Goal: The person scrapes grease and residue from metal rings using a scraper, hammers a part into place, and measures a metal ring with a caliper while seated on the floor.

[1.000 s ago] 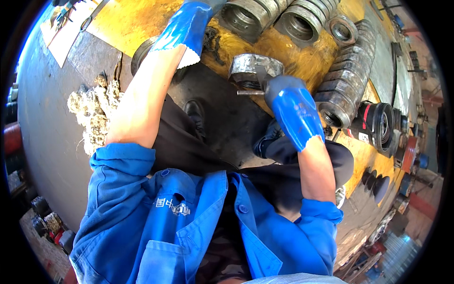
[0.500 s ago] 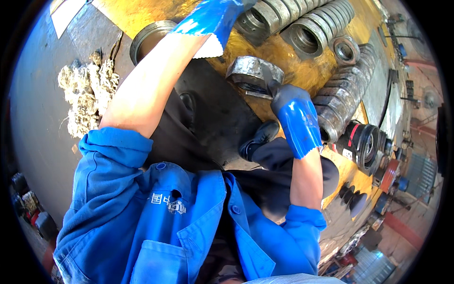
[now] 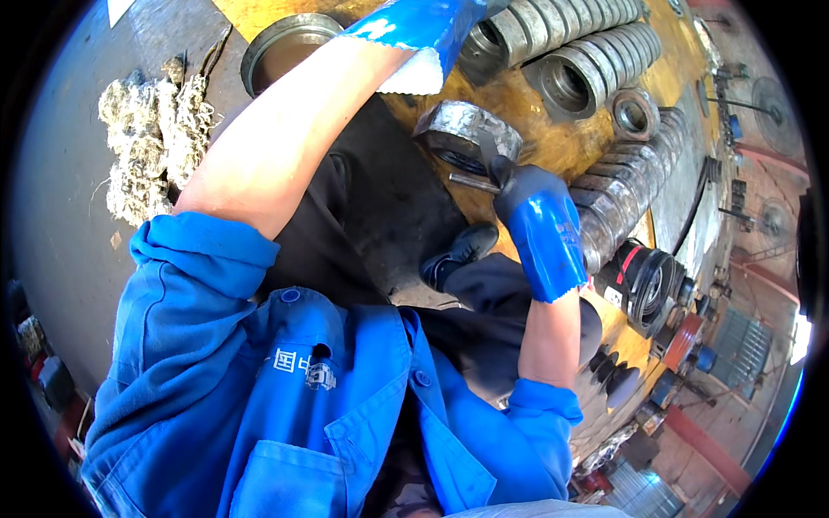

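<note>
My left hand (image 3: pixel 432 28), in a shiny blue glove, reaches to the top edge beside a row of metal rings (image 3: pixel 553 24). Its fingertips are dark and partly cut off, so their grip does not show. My right hand (image 3: pixel 537 220), also blue-gloved, is closed around a metal tool. A short metal rod (image 3: pixel 472 182) and a flat dark blade (image 3: pixel 488 148) stick out from its fingers; whether they are one piece I cannot tell. The blade reaches over the side of a thick metal ring (image 3: pixel 466 134) on the yellow-brown surface.
A bundle of pale rags (image 3: pixel 142 151) lies at the left, near a round pan of brownish liquid (image 3: pixel 289 53). More ring rows (image 3: pixel 600 73) (image 3: pixel 626 177) and a single ring (image 3: pixel 635 114) stand at the right, with coiled black cable (image 3: pixel 649 289) nearer me. My shoe (image 3: pixel 462 250) is below.
The view has shifted slightly. My left hand has moved a little to the right along the top edge. My right hand stays by the thick ring with the tool.
</note>
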A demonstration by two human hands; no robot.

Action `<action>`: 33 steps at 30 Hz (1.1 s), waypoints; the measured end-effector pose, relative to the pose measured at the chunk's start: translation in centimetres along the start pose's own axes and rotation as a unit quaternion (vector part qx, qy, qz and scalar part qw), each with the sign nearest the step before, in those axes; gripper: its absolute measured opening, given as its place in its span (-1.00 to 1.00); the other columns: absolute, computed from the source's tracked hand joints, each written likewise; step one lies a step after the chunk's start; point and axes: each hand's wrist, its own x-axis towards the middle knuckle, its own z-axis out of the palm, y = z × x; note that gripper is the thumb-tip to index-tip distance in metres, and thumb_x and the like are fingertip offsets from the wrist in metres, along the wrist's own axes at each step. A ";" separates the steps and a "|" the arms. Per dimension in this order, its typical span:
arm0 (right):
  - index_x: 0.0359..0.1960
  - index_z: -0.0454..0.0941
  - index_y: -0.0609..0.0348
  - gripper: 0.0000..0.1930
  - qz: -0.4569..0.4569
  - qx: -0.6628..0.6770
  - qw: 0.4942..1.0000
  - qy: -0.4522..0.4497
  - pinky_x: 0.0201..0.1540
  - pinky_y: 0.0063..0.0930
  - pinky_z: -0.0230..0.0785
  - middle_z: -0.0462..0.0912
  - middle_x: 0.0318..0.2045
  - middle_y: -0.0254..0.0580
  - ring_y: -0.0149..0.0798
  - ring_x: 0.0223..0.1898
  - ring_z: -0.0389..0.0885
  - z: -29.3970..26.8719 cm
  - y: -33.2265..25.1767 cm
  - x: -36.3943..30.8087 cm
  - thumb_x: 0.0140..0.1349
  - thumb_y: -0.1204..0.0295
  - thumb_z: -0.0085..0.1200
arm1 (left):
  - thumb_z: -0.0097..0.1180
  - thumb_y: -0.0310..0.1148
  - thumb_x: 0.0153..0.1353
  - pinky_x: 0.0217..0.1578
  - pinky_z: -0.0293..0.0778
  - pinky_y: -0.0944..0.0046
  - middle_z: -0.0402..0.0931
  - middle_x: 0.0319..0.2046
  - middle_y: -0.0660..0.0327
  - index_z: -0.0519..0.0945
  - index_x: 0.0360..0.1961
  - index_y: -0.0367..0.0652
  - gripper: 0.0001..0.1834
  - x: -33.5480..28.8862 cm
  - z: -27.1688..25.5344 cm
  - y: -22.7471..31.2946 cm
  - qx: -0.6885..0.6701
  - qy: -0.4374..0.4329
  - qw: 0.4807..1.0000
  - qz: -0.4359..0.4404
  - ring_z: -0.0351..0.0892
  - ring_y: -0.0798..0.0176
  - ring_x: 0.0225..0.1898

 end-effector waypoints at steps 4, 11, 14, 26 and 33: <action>-0.06 0.54 0.05 -0.69 0.054 -0.004 0.998 -0.038 -0.11 -0.07 0.43 0.61 -0.25 0.13 0.09 -0.16 0.60 -0.6 0.5 -0.8 0.25 0.34 -0.18 | -0.07 -0.20 0.22 -0.01 0.43 0.20 0.59 -0.13 0.00 0.60 -0.04 -0.08 -0.64 -0.3 0.4 0.5 -0.026 -0.011 0.999 0.038 0.57 0.04 -0.06; -0.02 0.50 0.05 -0.66 0.111 -0.002 0.989 -0.096 -0.05 -0.08 0.43 0.60 -0.17 0.15 0.12 -0.08 0.58 0.8 1.9 -1.0 0.32 0.26 -0.28 | -0.07 -0.26 0.23 0.00 0.41 0.22 0.59 -0.13 0.00 0.57 -0.01 -0.08 -0.65 0.2 0.6 1.1 0.031 -0.049 0.998 0.003 0.56 0.05 -0.04; 0.00 0.49 0.03 -0.65 0.082 -0.013 0.993 -0.089 -0.05 -0.08 0.42 0.60 -0.16 0.13 0.11 -0.08 0.57 -0.5 1.6 -0.7 0.33 0.25 -0.30 | -0.05 -0.27 0.22 -0.03 0.42 0.23 0.60 -0.17 -0.01 0.58 -0.04 -0.12 -0.67 0.3 0.9 -1.4 -0.052 0.005 0.992 0.118 0.57 0.06 -0.08; 0.08 0.44 -0.13 -0.63 0.099 0.021 0.994 -0.033 -0.13 -0.06 0.44 0.61 -0.24 0.14 0.12 -0.15 0.60 2.7 3.2 -1.1 0.24 0.37 -0.21 | 0.08 -0.21 0.17 -0.14 0.45 0.21 0.62 -0.24 0.05 0.60 -0.11 -0.21 -0.65 1.9 1.3 -2.0 -0.011 -0.008 1.000 0.022 0.58 0.15 -0.19; 0.12 0.42 -0.15 -0.60 0.142 0.075 0.985 -0.062 -0.10 -0.08 0.44 0.60 -0.16 0.10 0.08 -0.11 0.59 4.0 4.9 -4.6 0.24 0.40 -0.20 | 0.12 -0.16 0.17 0.03 0.36 0.22 0.57 -0.07 0.09 0.55 0.01 -0.19 -0.56 0.7 0.9 -1.2 -0.043 -0.054 0.997 0.035 0.50 0.19 -0.01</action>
